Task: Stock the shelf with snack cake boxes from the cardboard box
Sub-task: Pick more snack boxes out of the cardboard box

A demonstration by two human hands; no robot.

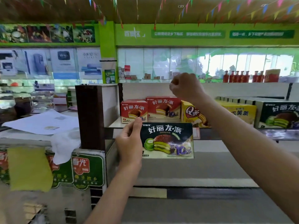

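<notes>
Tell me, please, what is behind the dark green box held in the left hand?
The shelf edge and a yellow Q box show past the dark green box; what stands directly behind is hidden.

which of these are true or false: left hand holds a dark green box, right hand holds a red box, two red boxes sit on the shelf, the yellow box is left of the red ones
1. The left hand holds the dark green snack cake box. True.
2. The right hand holds a red box. False: its fist is raised and holds nothing.
3. Two red snack cake boxes sit on the shelf. True.
4. The yellow box is left of the red ones. False: it stands to their right.
</notes>
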